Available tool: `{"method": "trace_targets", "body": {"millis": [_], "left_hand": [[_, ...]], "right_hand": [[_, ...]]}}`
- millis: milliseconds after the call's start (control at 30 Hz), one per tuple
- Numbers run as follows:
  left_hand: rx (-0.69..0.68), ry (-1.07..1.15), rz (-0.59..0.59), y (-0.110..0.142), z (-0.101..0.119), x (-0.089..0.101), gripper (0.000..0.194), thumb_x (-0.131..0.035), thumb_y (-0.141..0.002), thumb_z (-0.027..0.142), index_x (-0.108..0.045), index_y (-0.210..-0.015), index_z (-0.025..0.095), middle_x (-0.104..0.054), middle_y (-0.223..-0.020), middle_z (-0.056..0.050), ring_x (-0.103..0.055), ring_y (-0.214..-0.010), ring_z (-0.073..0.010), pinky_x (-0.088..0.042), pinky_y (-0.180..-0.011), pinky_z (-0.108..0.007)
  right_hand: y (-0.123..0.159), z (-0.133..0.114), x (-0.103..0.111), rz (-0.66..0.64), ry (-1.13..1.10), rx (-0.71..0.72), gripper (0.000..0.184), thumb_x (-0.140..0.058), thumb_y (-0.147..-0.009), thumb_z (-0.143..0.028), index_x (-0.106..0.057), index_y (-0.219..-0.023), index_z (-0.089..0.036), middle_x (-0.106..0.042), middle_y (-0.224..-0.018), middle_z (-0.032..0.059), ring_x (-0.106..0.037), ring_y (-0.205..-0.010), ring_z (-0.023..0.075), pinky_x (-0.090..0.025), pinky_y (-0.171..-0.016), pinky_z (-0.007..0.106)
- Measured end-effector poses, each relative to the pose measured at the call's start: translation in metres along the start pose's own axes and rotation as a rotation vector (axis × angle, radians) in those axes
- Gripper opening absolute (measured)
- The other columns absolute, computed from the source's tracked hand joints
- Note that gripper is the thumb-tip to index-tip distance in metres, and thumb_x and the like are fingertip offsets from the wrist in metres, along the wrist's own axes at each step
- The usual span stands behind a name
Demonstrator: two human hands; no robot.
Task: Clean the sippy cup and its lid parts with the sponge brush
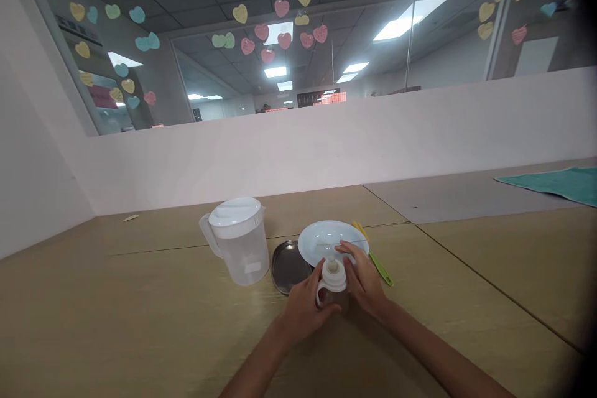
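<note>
A small bottle (333, 280) with a white lid, a white loop handle and a see-through body stands upright in front of me. My left hand (305, 305) is closed around its left side, with fingers at the handle and the thumb low in front. On the other side, my right hand (366, 277) is curved against the lid, its upper fingers reaching past the bottle over a white oval plate (305, 242). A faint thin line crosses the plate near those fingertips; I cannot tell what it is. The bottle's lower part is partly hidden by my hands.
A clear pitcher (242, 255) with a white lid stands left of a dark round metal dish (289, 267). A green and yellow brush-like tool (381, 268) lies right of the plate. A teal cloth (559, 183) is at far right. A white wall (280, 155) borders the table.
</note>
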State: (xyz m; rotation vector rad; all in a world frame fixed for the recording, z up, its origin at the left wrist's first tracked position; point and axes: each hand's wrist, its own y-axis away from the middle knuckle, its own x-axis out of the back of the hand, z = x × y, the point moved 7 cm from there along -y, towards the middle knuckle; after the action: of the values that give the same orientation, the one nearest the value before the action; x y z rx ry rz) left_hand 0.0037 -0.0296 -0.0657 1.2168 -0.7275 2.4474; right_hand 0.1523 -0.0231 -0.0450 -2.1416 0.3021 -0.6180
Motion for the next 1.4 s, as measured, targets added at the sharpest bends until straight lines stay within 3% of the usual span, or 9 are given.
{"method": "trace_targets", "body": {"millis": [67,333,600,733,833,933,1067,1233,1400], "left_hand": [[0.001,-0.001,-0.01,0.0,-0.001,-0.002,0.082,-0.062,-0.075,0.044,-0.018,-0.141,0.024,-0.063,-0.084,0.001,-0.059,-0.077,-0.0184,-0.045,-0.068,-0.028],[-0.064,0.027,0.021,0.001,-0.003,-0.002,0.075,-0.055,-0.069,0.016,-0.025,-0.136,0.024,-0.064,-0.097,-0.003,-0.059,-0.078,-0.0182,-0.044,-0.071,-0.029],[-0.061,0.007,0.005,0.002,-0.001,-0.002,0.06,-0.054,-0.069,0.016,-0.037,-0.126,0.021,-0.063,-0.089,-0.002,-0.056,-0.074,-0.0172,-0.041,-0.065,-0.026],[-0.048,0.005,0.003,0.0,0.0,-0.001,0.056,-0.054,-0.074,0.021,-0.038,-0.127,0.021,-0.061,-0.085,-0.001,-0.055,-0.069,-0.0153,-0.04,-0.062,-0.025],[-0.048,-0.002,-0.018,-0.001,-0.003,-0.004,0.07,-0.056,-0.074,0.022,-0.026,-0.137,0.021,-0.062,-0.086,-0.001,-0.055,-0.067,-0.0146,-0.041,-0.062,-0.025],[-0.054,-0.022,-0.018,0.0,-0.006,-0.006,0.079,-0.058,-0.076,0.028,-0.015,-0.142,0.024,-0.062,-0.097,-0.004,-0.057,-0.073,-0.016,-0.045,-0.07,-0.029],[-0.065,-0.032,-0.01,0.001,-0.005,-0.005,0.081,-0.058,-0.079,0.044,-0.013,-0.143,0.024,-0.06,-0.113,-0.009,-0.059,-0.088,-0.0204,-0.047,-0.081,-0.035],[-0.062,-0.011,-0.013,0.001,-0.003,-0.004,0.082,-0.059,-0.078,0.047,-0.015,-0.143,0.024,-0.056,-0.123,-0.01,-0.056,-0.106,-0.0245,-0.045,-0.089,-0.037],[-0.066,-0.002,-0.026,0.001,-0.002,-0.004,0.081,-0.059,-0.078,0.044,-0.015,-0.143,0.025,-0.05,-0.131,-0.01,-0.054,-0.112,-0.0252,-0.044,-0.093,-0.038]], "right_hand": [[0.0,0.003,0.002,0.003,-0.025,-0.031,0.031,-0.033,-0.093,-0.028,-0.045,-0.12,-0.023,-0.062,-0.108,0.0072,-0.053,-0.108,0.0207,-0.043,-0.092,0.04],[0.002,-0.037,-0.002,-0.179,0.015,0.283,0.036,-0.049,-0.085,-0.034,-0.049,-0.119,-0.023,-0.061,-0.11,0.008,-0.053,-0.105,0.025,-0.042,-0.09,0.042],[0.009,-0.042,-0.007,-0.109,0.067,0.321,0.049,-0.048,-0.085,-0.022,-0.036,-0.133,-0.02,-0.061,-0.1,0.0094,-0.057,-0.088,0.0217,-0.048,-0.075,0.038],[0.013,-0.055,-0.001,0.022,0.085,0.461,0.051,-0.047,-0.084,-0.017,-0.036,-0.134,-0.017,-0.06,-0.099,0.0106,-0.057,-0.088,0.0216,-0.049,-0.075,0.038],[0.015,-0.048,0.012,0.176,0.103,0.472,0.051,-0.046,-0.085,-0.018,-0.036,-0.134,-0.018,-0.059,-0.102,0.0112,-0.057,-0.093,0.023,-0.05,-0.075,0.038],[0.014,-0.026,0.03,0.364,0.102,0.377,0.048,-0.049,-0.085,-0.024,-0.038,-0.132,-0.023,-0.057,-0.109,0.0108,-0.056,-0.101,0.0247,-0.05,-0.08,0.041],[0.006,-0.001,0.046,0.54,-0.105,0.129,0.046,-0.051,-0.085,-0.025,-0.039,-0.129,-0.023,-0.054,-0.118,0.0122,-0.055,-0.107,0.0239,-0.048,-0.087,0.041],[-0.01,0.016,0.04,0.492,-0.356,-0.222,0.045,-0.053,-0.084,-0.036,-0.043,-0.125,-0.02,-0.054,-0.123,0.0126,-0.053,-0.112,0.0233,-0.046,-0.092,0.04],[-0.016,0.042,0.039,0.487,-0.485,-0.404,0.05,-0.056,-0.08,-0.045,-0.045,-0.123,-0.023,-0.056,-0.122,0.01,-0.055,-0.109,0.0225,-0.048,-0.09,0.038]]}}
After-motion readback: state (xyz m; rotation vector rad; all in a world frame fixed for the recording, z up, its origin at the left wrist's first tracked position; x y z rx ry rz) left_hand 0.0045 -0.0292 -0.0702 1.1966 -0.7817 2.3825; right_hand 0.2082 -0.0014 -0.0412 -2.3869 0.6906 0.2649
